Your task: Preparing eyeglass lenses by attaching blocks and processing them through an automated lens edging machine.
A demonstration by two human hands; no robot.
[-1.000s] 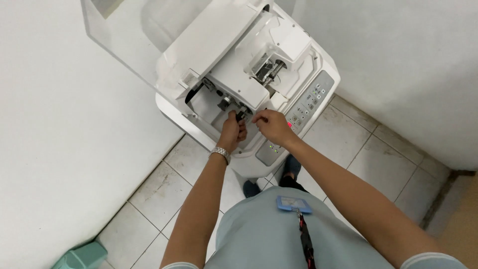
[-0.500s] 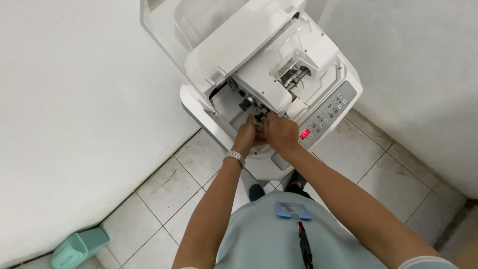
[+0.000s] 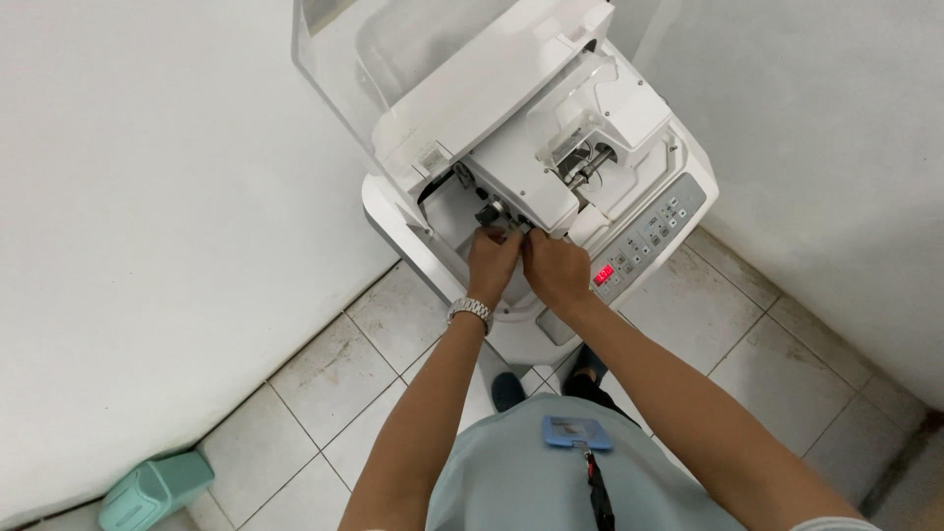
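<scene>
Our left hand (image 3: 489, 264), right hand (image 3: 554, 271) meet at small shaft fitting (image 3: 495, 212) inside open white machine (image 3: 629, 147); fingers pinched together there, grip hidden; lid up.

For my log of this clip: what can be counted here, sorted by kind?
Hands: 2, left hand and right hand, both at the white machine's open top
White machine: 1
Wristwatch: 1
Blue badge: 1
Teal bin: 1
Total: 6

Single head view, steeply downward, over white machine (image 3: 551, 167).
</scene>
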